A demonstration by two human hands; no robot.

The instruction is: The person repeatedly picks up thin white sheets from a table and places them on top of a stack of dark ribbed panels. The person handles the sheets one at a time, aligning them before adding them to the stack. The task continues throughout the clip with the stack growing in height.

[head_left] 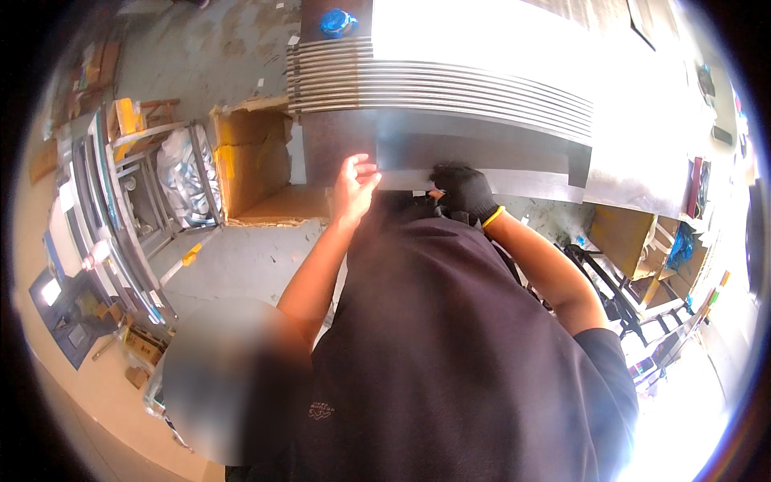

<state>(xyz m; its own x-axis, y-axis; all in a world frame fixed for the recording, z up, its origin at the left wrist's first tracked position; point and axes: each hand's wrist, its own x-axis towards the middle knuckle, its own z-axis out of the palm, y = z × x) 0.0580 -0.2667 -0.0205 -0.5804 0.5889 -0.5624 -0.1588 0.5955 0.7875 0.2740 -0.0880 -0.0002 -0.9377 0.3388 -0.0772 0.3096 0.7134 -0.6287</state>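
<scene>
I have the bare left hand (355, 189) up with fingers bent and apart, gripping nothing visible, beside a long dark-grey metal panel (514, 151) lying crosswise before me. The black-gloved right hand (466, 193) is at its near edge; I cannot tell its grip. Beyond, slim silvery metal bars (442, 88) lie parallel, probably for orderly picking. Leftward, an open brown cardboard box (253, 153) shows its inner walls.

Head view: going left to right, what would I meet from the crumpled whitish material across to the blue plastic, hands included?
Crumpled whitish material, open cardboard box, bare left hand, black-gloved right hand, yellow wristband, blue plastic.
</scene>
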